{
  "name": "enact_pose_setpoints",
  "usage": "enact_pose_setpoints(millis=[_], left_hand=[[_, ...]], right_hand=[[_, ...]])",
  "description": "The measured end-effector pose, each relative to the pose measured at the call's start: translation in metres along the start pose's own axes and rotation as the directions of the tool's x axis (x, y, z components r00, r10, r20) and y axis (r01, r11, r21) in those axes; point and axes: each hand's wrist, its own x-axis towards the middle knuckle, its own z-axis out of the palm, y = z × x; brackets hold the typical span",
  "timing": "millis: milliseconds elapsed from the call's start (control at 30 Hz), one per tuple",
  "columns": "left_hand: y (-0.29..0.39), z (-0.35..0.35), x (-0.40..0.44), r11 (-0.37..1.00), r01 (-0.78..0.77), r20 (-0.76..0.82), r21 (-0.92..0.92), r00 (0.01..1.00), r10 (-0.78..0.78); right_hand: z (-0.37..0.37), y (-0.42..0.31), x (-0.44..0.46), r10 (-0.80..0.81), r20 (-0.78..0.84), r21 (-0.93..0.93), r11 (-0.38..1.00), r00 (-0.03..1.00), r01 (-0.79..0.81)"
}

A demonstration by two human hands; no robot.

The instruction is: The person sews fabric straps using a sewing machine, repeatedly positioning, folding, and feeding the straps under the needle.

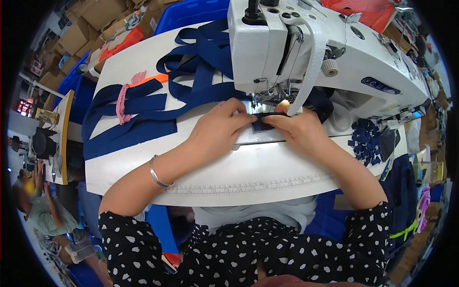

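Note:
A white sewing machine [260,52] stands over the table, its presser foot and needle area lit between my hands. Just in front of the foot is a small navy fabric piece [261,125]. My left hand [222,125] pinches its left side, thumb and fingers closed. From the right, my right hand [303,131] grips the same piece with thumb and fingertips, close beside the foot. The fingertips partly hide the fabric. To the left of my left hand, a long navy strip [201,98] runs across the table toward the machine.
Navy strips tied with a pink band [123,103] lie on the left of the white table [229,184]. A heap of small navy pieces [366,143] sits at the right. A blue bin [186,16] stands behind. Another person [45,210] is at far left.

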Motion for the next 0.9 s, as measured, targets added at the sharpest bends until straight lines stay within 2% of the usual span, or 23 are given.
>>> enact_pose_setpoints(millis=[100, 167, 500, 567, 767, 900], left_hand=[[0.0, -0.002, -0.008, 0.992, -0.082, 0.093, 0.097, 0.993, 0.073], [0.0, -0.001, -0.01, 0.985, -0.111, 0.07, 0.136, 0.992, 0.102], [-0.002, 0.001, -0.016, 0.975, -0.17, -0.001, 0.142, 0.985, 0.172], [-0.003, 0.001, -0.017, 0.968, -0.203, -0.001, 0.149, 0.979, 0.206], [-0.003, 0.003, -0.016, 0.965, -0.219, -0.073, 0.146, 0.97, 0.231], [-0.002, 0.002, -0.015, 0.965, -0.219, -0.062, 0.141, 0.971, 0.23]], right_hand=[[0.002, 0.001, -0.002, -0.001, -0.017, -0.018, 1.0, 1.0, 0.0], [0.002, -0.001, -0.001, -0.029, -0.056, -0.009, 1.0, 0.998, 0.029], [0.002, 0.002, -0.001, 0.01, -0.021, -0.003, 1.0, 1.0, -0.01], [0.005, 0.001, 0.0, -0.029, -0.113, 0.022, 0.999, 0.993, 0.032], [0.003, 0.001, 0.0, -0.001, -0.1, 0.061, 0.998, 0.995, 0.008], [0.002, 0.0, 0.001, -0.014, -0.112, 0.076, 0.997, 0.994, 0.023]])
